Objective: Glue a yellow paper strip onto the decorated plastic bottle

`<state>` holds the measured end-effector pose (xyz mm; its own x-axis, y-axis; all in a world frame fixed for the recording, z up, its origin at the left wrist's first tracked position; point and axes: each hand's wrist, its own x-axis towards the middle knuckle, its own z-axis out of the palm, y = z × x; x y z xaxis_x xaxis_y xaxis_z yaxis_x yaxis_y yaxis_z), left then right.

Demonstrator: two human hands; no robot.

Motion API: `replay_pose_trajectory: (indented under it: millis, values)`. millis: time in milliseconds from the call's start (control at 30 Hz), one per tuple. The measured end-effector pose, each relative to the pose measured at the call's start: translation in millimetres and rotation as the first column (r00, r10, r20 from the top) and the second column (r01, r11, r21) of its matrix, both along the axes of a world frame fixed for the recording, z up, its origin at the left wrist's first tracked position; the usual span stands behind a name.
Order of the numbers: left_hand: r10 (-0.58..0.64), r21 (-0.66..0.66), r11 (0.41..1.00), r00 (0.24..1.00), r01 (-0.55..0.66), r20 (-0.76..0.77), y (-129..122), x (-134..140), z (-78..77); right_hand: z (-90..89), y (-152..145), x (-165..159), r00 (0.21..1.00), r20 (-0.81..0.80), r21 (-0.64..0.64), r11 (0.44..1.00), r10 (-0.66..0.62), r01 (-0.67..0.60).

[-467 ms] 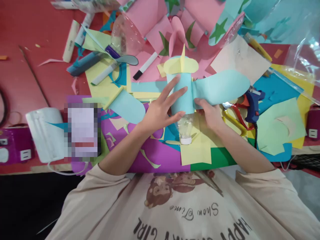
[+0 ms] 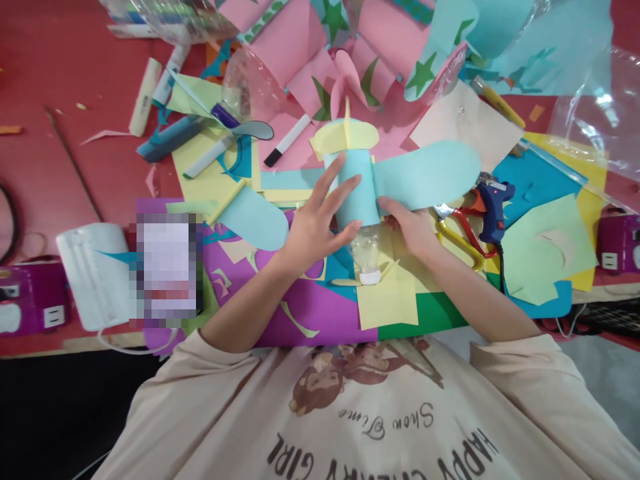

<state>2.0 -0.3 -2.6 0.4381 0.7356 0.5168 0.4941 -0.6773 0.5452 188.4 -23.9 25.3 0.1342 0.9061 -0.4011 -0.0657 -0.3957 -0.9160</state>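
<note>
A clear plastic bottle (image 2: pixel 367 250) with a white cap lies with its neck toward me. Light blue paper (image 2: pixel 361 200) wraps its body, and yellow paper fins (image 2: pixel 367 135) stand at the far end. My left hand (image 2: pixel 313 233) holds the wrapped body from the left, fingers spread over it and thumb low near the neck. A long light blue paper wing (image 2: pixel 430 172) with a rounded tip joins the bottle's right side. My right hand (image 2: pixel 413 227) pinches the wing's inner lower edge against the bottle; its fingers underneath are hidden. A second blue wing (image 2: pixel 255 217) with a rolled yellow edge lies left.
A blue glue gun (image 2: pixel 494 208) and red-and-yellow-handled pliers (image 2: pixel 465 237) lie right. Markers (image 2: pixel 287 140) and paper scraps are spread at upper left. Pink paper shapes with green stars (image 2: pixel 333 20) stand at the back. A white box (image 2: pixel 95 277) and a blurred phone-like object (image 2: pixel 167 267) sit left.
The view has shifted slightly, so most things sit a little differently in it. Both hands keep their places on the bottle and wing; the wing lies slightly straighter.
</note>
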Motion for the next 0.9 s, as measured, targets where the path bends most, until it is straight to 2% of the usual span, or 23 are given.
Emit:
replay_pose_trajectory:
  millis: [133,300,433,500,600,700,767,800,867,900]
  values:
    - [0.032,0.029,0.999,0.999,-0.032,-0.002,-1,3,0.9,1.7,3,5,0.999,0.003,0.126,0.991,0.039,-0.039]
    - [0.048,-0.038,0.998,0.999,-0.048,-0.001,-4,4,3.4,3.6,6,10,0.995,-0.068,0.195,0.978,-0.066,0.078]
    - [0.13,0.065,0.988,0.985,-0.138,0.116,2,-4,17.6,6.7,12,16,0.992,-0.127,0.202,0.978,-0.025,0.051]
    - [0.21,0.049,0.974,0.965,-0.221,0.158,7,-11,27.9,11.6,16,19,0.992,-0.127,0.217,0.976,0.015,0.013]
    - [0.324,-0.088,0.945,0.936,-0.315,0.138,11,-25,37.4,25.5,25,21,0.984,-0.099,0.231,0.965,0.147,-0.121]
    - [0.201,-0.184,0.968,0.963,-0.168,0.178,8,-39,33.9,42.8,44,15,0.943,0.003,0.197,0.925,0.332,-0.326]
    - [0.175,-0.246,0.96,0.972,-0.134,0.154,2,-46,27.6,51.5,63,8,0.884,0.123,0.15,0.872,0.451,-0.465]
    - [0.192,-0.257,0.955,0.97,-0.149,0.149,-2,-48,24.4,54.4,73,4,0.839,0.199,0.122,0.837,0.506,-0.533]
    - [0.26,-0.259,0.942,0.951,-0.212,0.167,-9,-51,19.4,57.3,92,-4,0.786,0.256,0.073,0.8,0.563,-0.596]
    - [0.297,-0.262,0.934,0.936,-0.243,0.188,-12,-52,17.5,57.9,99,-7,0.743,0.343,0.029,0.784,0.575,-0.62]
